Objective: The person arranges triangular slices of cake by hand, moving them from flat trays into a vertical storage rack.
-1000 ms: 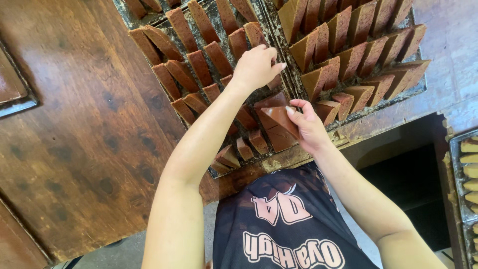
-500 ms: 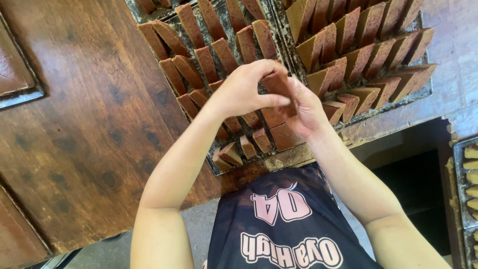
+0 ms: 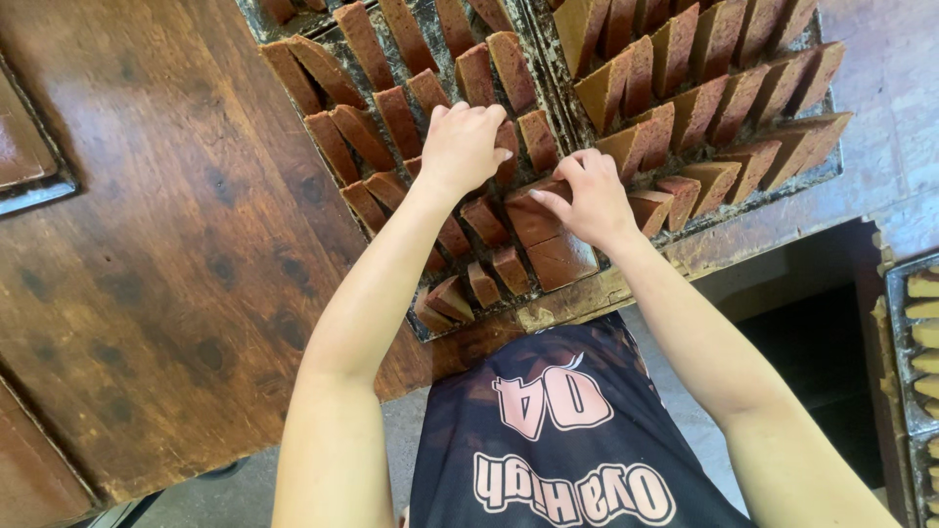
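Two dark metal trays sit side by side on a brown wooden table. The near tray [image 3: 468,330] holds several reddish-brown slabs [image 3: 377,108] standing on edge in rows. My left hand [image 3: 462,147] is closed over the top of one upright slab in the tray's middle. Just to its right, my right hand [image 3: 587,196] pinches a brown slab [image 3: 533,213] by its upper edge, with flat slabs [image 3: 561,260] lying below it. The far right tray [image 3: 824,171] carries tan and brown wedge-shaped slabs [image 3: 685,108] leaning in rows.
The wooden table [image 3: 156,274] stretches to the left, with the corner of another tray [image 3: 34,171] at its left edge. At the right edge, a rack of trays [image 3: 915,342] holds pale yellow pieces. A dark gap lies below the table's edge on the right.
My left hand has come back from the far rows to the tray's middle, next to my right hand. My right hand has stayed on the slab near the front.
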